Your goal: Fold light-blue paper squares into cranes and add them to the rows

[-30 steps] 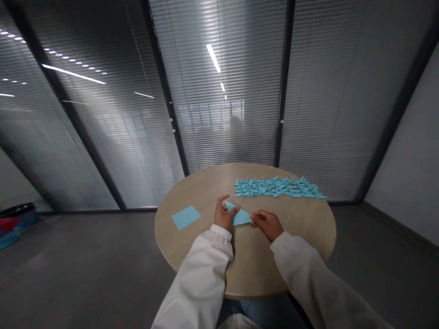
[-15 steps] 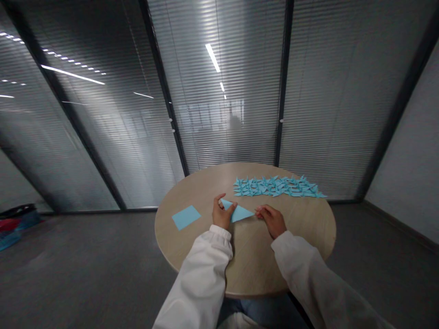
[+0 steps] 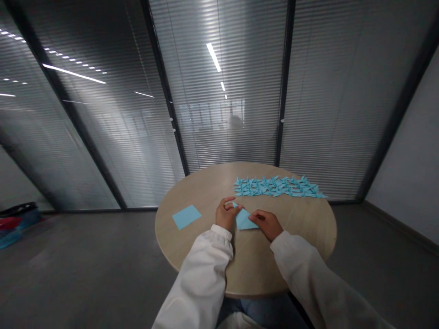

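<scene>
My left hand (image 3: 226, 214) and my right hand (image 3: 267, 225) sit close together on the near half of a round wooden table (image 3: 202, 194). Between them lies a folded piece of light blue paper (image 3: 244, 220), roughly triangular. My left fingers pinch its upper tip, and my right fingertips press its right corner. A flat square of the same blue paper (image 3: 186, 216) lies to the left of my left hand, untouched. Both white sleeves reach in from the bottom of the view.
A dense band of several blue origami cranes (image 3: 277, 187) covers the table's far side. Glass partitions with blinds (image 3: 233, 128) stand beyond the table. Coloured bins (image 3: 17, 224) sit on the grey floor at far left.
The blue paper has changed from a long flat triangle to a shorter, more compact shape. My hands have drawn closer together around it.
</scene>
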Demonstrator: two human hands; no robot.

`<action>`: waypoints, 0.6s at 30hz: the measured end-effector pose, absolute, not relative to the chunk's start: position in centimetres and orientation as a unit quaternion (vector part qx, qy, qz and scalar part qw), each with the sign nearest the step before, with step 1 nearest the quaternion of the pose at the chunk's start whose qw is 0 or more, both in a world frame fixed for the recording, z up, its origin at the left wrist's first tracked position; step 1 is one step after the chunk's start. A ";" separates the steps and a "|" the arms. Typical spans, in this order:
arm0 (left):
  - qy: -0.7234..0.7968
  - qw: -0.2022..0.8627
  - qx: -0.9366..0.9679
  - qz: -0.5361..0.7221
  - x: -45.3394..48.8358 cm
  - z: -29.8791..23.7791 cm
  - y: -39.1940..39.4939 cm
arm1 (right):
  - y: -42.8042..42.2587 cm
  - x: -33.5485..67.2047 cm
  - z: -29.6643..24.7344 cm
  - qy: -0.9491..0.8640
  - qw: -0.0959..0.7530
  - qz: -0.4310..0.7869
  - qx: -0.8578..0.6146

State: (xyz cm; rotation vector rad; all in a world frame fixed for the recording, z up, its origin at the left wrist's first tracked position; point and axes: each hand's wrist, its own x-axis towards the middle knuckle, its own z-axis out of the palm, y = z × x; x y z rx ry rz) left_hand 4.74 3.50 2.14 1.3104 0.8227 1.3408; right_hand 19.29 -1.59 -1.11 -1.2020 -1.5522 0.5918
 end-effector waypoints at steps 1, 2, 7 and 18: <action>0.346 0.522 0.532 0.570 4.7 2.0 3.7 | -1.6 19.3 -1.1 -0.647 0.518 0.248 -0.502; 0.348 0.522 0.520 0.579 4.6 2.0 3.9 | -1.6 19.3 -1.1 -0.647 0.517 0.248 -0.503; 0.342 0.535 0.449 0.629 3.8 2.1 4.7 | -1.5 19.6 -1.5 -0.645 0.520 0.239 -0.507; 0.303 0.654 0.486 0.495 4.3 0.7 5.1 | -1.0 20.1 -1.5 -0.573 0.584 0.321 -0.477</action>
